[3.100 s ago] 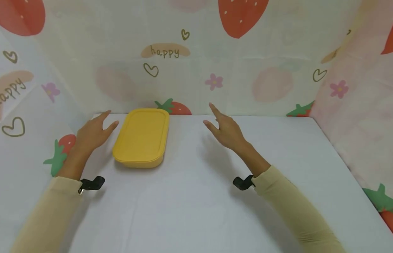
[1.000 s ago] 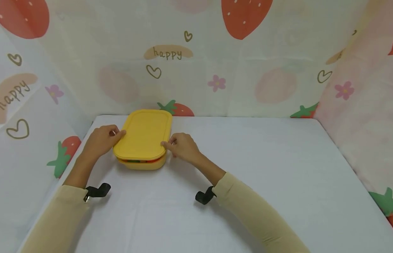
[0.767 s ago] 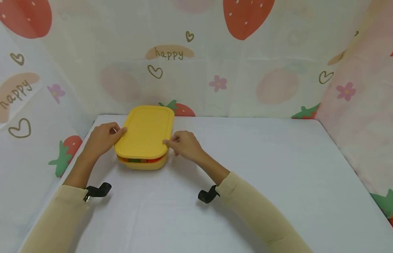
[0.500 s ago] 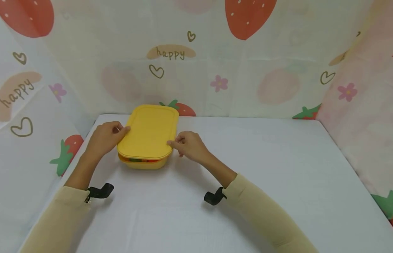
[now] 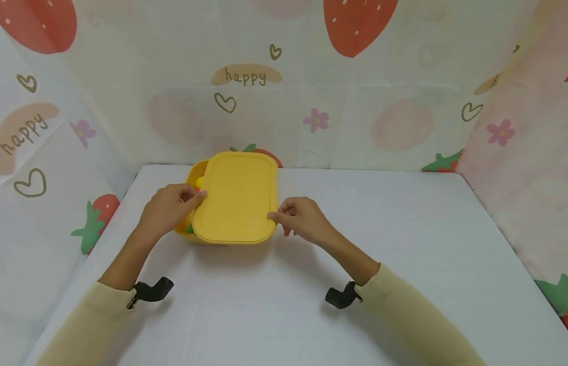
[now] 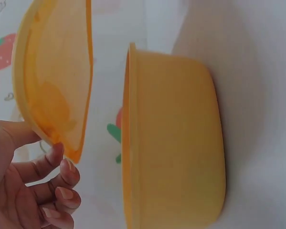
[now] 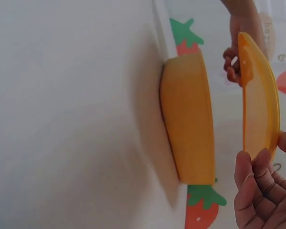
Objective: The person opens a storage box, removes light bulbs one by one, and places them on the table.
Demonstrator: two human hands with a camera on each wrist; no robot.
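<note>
A yellow plastic lid (image 5: 238, 198) is held above a yellow food box (image 6: 176, 138), shifted to the right of it. My left hand (image 5: 167, 208) pinches the lid's left edge between thumb and fingers. On the opposite edge, my right hand (image 5: 306, 218) grips the lid the same way. Both wrist views show a gap between the lid and the box, which stands on the table. Along the box's uncovered left side, a yellow item (image 5: 199, 181) and a green one (image 5: 189, 229) peek out, with a bit of red. The lid hides the other contents.
A white cloth covers the table (image 5: 380, 218). Behind it rises a strawberry-patterned backdrop (image 5: 348, 86), close to the box's far end. Patterned side panels stand at left and right. A black camera mount sits on each wrist.
Both hands came in from beside the box and took hold of the lid. It tilted up at the front, came off, and moved right, uncovering the box's left side.
</note>
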